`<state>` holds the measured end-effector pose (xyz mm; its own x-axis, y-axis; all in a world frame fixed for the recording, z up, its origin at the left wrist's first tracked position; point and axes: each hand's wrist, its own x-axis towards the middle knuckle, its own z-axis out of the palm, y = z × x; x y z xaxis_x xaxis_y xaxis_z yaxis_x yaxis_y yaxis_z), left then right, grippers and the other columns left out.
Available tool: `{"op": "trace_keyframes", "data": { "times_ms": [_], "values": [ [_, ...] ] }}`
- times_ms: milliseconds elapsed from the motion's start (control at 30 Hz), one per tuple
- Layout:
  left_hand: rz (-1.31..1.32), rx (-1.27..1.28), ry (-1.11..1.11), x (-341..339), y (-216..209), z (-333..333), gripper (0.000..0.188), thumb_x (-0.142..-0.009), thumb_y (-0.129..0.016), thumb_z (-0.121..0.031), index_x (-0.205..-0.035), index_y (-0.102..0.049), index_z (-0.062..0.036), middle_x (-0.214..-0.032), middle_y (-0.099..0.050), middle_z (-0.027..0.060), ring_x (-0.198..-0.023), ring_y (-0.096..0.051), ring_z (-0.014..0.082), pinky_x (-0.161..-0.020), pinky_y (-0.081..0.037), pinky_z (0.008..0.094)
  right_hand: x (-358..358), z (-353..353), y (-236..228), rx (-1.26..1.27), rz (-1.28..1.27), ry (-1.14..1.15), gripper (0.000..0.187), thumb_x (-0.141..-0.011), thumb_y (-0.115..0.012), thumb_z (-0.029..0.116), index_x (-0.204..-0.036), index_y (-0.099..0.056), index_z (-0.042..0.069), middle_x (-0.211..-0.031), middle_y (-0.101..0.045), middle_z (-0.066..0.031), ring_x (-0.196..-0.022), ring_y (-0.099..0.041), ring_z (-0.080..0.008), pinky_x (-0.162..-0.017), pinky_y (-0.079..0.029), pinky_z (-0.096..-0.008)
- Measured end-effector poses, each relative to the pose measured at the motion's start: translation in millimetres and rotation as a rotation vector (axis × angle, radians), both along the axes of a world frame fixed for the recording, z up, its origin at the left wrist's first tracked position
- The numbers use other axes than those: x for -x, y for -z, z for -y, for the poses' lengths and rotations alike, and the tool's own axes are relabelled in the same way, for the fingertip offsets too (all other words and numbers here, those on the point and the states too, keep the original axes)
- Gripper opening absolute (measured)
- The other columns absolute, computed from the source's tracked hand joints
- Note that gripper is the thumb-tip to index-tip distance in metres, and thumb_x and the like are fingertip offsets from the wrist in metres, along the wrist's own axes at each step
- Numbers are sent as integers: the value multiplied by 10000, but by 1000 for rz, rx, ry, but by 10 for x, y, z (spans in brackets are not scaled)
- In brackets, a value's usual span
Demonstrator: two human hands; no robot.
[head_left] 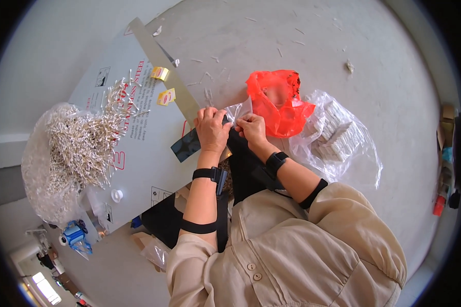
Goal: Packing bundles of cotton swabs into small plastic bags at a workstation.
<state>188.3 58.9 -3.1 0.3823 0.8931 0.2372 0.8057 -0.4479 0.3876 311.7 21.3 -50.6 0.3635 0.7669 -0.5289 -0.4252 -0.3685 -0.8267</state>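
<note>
A small transparent plastic bag [240, 109] is pinched between my two hands, just past the table's edge. My left hand [211, 128] grips its left side, fingers curled and knuckles up. On the bag's near right side, my right hand [252, 131] closes thumb and fingertips on the film. Whatever the bag holds cannot be made out. Beneath my left hand lies a dark, glossy rectangular plate [186, 146] at the table's rim. Two yellow printed labels [166, 96] rest farther up along that edge.
A large heap of cotton swabs [82, 148] spills from a plastic bag on the steel-topped table [138, 169]. An open red bag [279, 110] and a transparent sack of white bundles [338, 133] sit to the right. Loose swabs are scattered on the floor [302, 36].
</note>
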Motion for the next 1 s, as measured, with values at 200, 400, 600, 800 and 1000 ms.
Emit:
{"op": "trace_keyframes", "data": {
  "times_ms": [200, 400, 600, 800, 1000],
  "values": [
    [-8, -17, -4, -8, -15, 9, 424, -616, -865, -177, -1001, -700, -109, -1030, -592, 38, -1092, -498, 262, -916, -381, 435, -32, 4, -18, 25, 93, 11, 97, -892, -651, 56, -809, -660, 7, -683, -637, -44, -556, -599, -103, -445, -448, -220],
    [-58, -5, 7, -42, 9, 10, 499, -614, -862, -202, -1068, -682, -97, -1108, -591, 41, -1168, -475, 273, -969, -369, 450, -62, 22, -12, 61, 135, -10, 105, -896, -650, 66, -808, -663, 10, -679, -639, -49, -534, -586, -100, -446, -448, -217],
    [-18, 24, 18, -18, 1, 12, 528, -625, -867, -201, -1083, -646, -59, -1143, -598, 75, -1195, -471, 287, -993, -355, 455, -26, 29, -8, 35, 77, -17, 105, -892, -655, 66, -803, -663, 11, -654, -629, -42, -510, -573, -100, -441, -443, -217],
    [-26, 31, -11, 33, 19, 31, 581, -624, -865, -217, -1136, -624, -82, -1160, -599, 59, -1197, -468, 285, -984, -360, 461, -29, 21, -21, 71, 58, 12, 103, -888, -661, 64, -803, -655, 6, -674, -638, -48, -545, -587, -97, -445, -448, -213],
    [-37, 47, -9, 38, 8, 33, 592, -632, -862, -228, -1148, -615, -76, -1169, -597, 65, -1207, -463, 290, -981, -358, 466, -42, 32, 35, 33, 7, 61, 90, -873, -653, 36, -796, -645, -9, -666, -643, -61, -528, -598, -114, -432, -451, -231]
  ]
}}
